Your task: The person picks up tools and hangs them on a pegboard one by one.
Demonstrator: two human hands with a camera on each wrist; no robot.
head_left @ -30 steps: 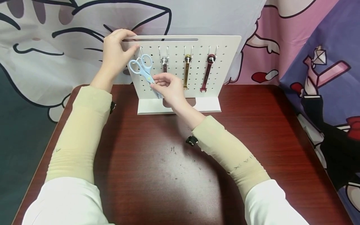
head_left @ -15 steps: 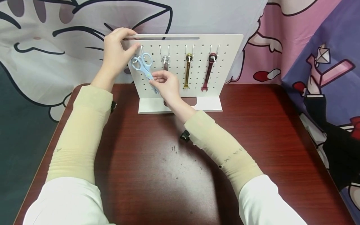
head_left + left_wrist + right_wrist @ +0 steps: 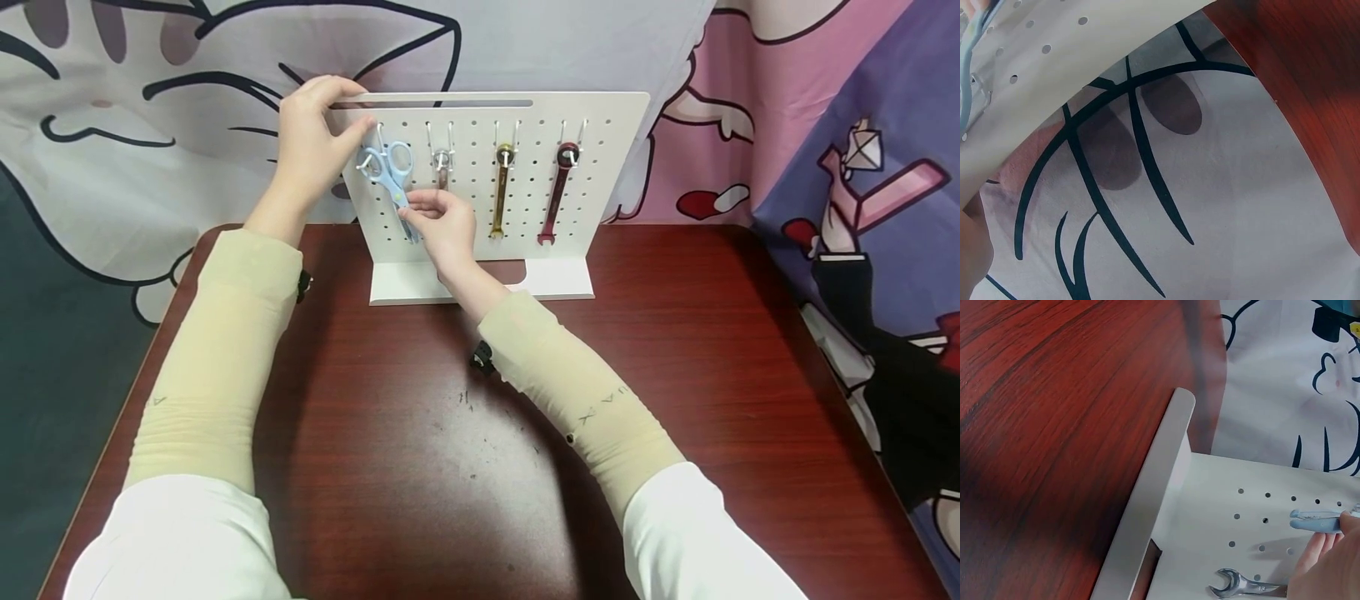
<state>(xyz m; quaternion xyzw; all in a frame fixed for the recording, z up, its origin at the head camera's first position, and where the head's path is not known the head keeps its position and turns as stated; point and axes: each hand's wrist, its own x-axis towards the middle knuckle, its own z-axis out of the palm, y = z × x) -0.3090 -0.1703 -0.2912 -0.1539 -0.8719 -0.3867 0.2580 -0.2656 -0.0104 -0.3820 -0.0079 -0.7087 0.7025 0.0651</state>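
Observation:
Light-blue scissors [image 3: 397, 192] lie against the front of the white pegboard [image 3: 480, 242], handles up and blades down. The left handle loop appears to be around a hook at the board's upper left. My right hand [image 3: 448, 227] pinches the scissors by the blades between thumb and fingers. In the right wrist view, the blades [image 3: 1316, 523] stick out past the fingertips. My left hand [image 3: 311, 137] grips the board's top left corner, thumb in front; its other fingers are partly hidden behind the edge. Only a bit of that hand [image 3: 974, 253] shows in the left wrist view.
Right of the scissors hang a silver wrench [image 3: 442, 167], partly behind my right hand, a gold wrench [image 3: 500, 196] and a red wrench [image 3: 555, 200], each on a hook. The pegboard's base stands on a red-brown table [image 3: 390, 417]. A printed cloth [image 3: 562, 50] hangs behind.
The scissors have moved slightly up and to the right and turned more upright, their left loop now at the hook. My right hand shifted a little up and left; the left hand stayed put.

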